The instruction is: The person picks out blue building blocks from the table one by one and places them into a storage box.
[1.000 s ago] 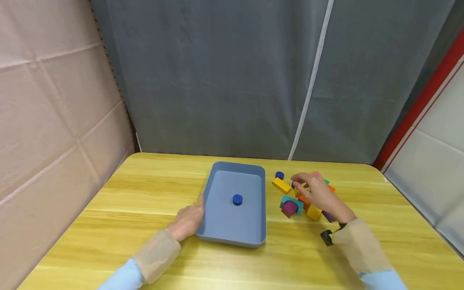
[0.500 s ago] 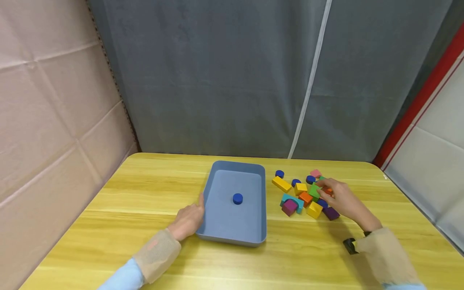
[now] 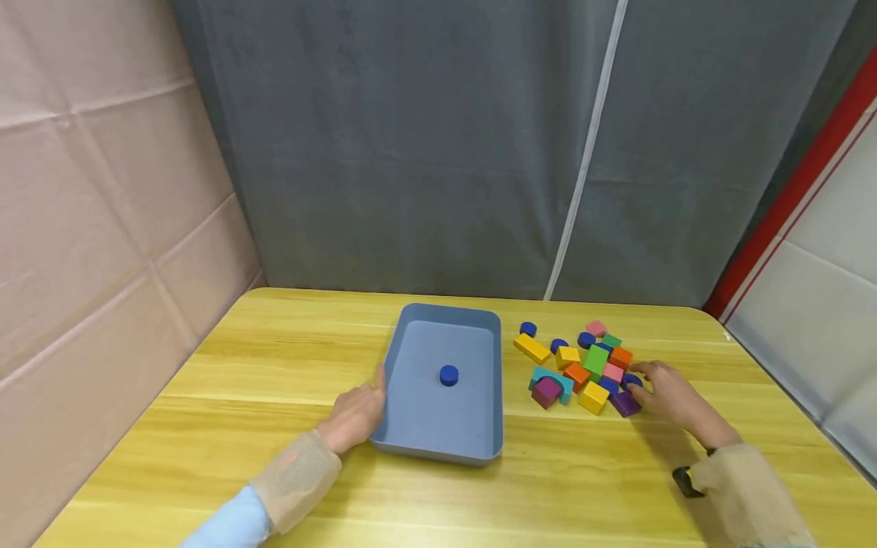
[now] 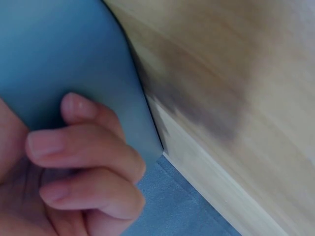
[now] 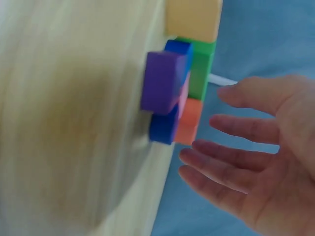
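Many right-side blocks (image 3: pixel 577 374), likely light, hard; pinch sides. Right hand (image 3: pixel 674 397): fingers apart. Left hand (image 3: pixel 354 417) at tray (image 3: pixel 438 428), grip unclear.

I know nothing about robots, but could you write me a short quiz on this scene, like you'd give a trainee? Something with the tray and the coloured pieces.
1. True or false: the tray has three pieces in it.
2. Which piece sits directly in front of the teal arch?
3. The person's left grip is:
A) touching the grey curtain
B) at the tray's left side
C) holding the green block

Key:
1. False; it has just one, a blue disc.
2. The magenta block.
3. B.
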